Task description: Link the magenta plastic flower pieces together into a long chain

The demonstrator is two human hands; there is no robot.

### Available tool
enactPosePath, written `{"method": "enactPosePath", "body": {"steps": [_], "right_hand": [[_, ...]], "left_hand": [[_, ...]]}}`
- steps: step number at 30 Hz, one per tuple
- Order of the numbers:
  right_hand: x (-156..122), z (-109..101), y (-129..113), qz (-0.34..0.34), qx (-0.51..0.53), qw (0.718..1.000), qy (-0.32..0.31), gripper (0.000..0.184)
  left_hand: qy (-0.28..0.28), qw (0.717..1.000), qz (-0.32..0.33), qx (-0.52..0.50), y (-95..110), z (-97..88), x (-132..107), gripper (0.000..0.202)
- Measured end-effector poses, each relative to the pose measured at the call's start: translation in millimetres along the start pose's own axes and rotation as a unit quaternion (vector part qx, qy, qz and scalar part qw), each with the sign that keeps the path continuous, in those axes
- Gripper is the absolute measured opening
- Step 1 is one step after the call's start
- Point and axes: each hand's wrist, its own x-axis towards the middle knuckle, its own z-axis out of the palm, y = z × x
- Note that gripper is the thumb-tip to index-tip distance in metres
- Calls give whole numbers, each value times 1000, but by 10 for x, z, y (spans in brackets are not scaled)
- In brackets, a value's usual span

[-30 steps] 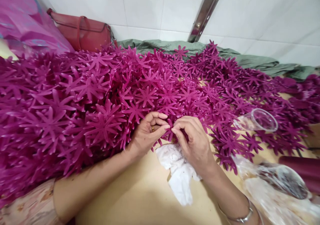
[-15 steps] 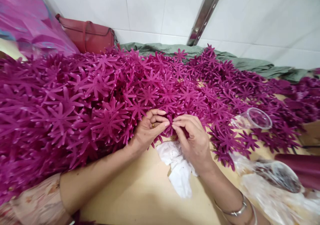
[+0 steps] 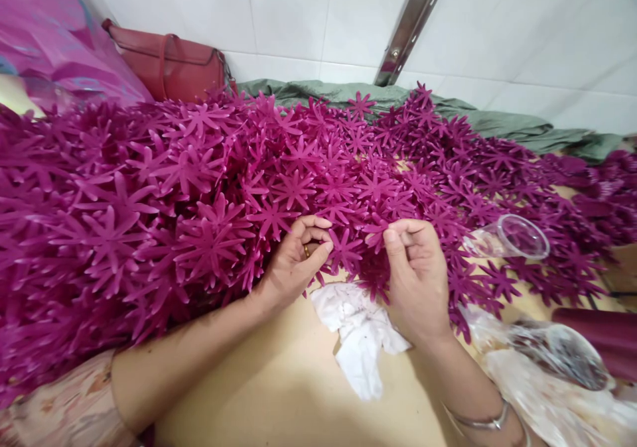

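My left hand (image 3: 293, 258), a ring on one finger, pinches the edge of a star-shaped magenta flower piece (image 3: 345, 249) between thumb and fingers. To its right, my right hand (image 3: 419, 274) is closed, thumb against index finger, at the tip of another magenta flower piece (image 3: 377, 233). The two hands are apart, both just over the front edge of a large heap of the same magenta flower pieces (image 3: 213, 235). Directly below them lies a crumpled white cloth (image 3: 361, 341) on the tan tabletop (image 3: 259, 381).
A clear plastic cup (image 3: 522, 236) lies on its side at right, near clear plastic bags (image 3: 552, 394) and a dark red object (image 3: 597, 341). Behind the heap are a red handbag (image 3: 166, 65), a pink plastic bag (image 3: 54, 36), green fabric (image 3: 318, 95) and a white tiled wall (image 3: 293, 9).
My right hand has moved to the right, away from my left hand, and turned. The flower piece at my left fingertips now shows its open star shape. My left hand stays nearly in place.
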Motion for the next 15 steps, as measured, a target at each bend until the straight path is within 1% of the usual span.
{"method": "enactPosePath", "body": {"steps": [2, 4, 6, 7, 8, 9, 10, 12, 15], "right_hand": [[37, -4, -16, 42, 96, 994, 8, 10], [85, -15, -26, 91, 192, 977, 0, 16], [129, -29, -37, 142, 259, 955, -8, 38], [144, -35, -46, 159, 277, 948, -8, 49], [153, -39, -56, 166, 283, 945, -7, 54], [155, -40, -67, 162, 278, 947, -3, 52], [151, -41, -77, 150, 264, 953, 5, 43], [130, -42, -88, 118, 228, 966, 22, 26], [97, -52, -69, 79, 172, 981, 40, 19]], "left_hand": [[-5, 999, 42, 34, -1, -13, -5, 19], [-23, 995, 60, 76, -4, -30, -11, 9], [-36, 993, 48, 99, -14, -42, -17, 13], [-38, 994, 34, 96, -20, -44, -20, 14], [-36, 995, 18, 87, -27, -44, -22, 14], [-30, 997, 3, 76, -33, -41, -24, 14], [-24, 997, -7, 68, -37, -36, -24, 15], [-15, 998, -9, 60, -38, -22, -23, 14], [-24, 999, -9, 41, -25, -1, -21, 11]]}}
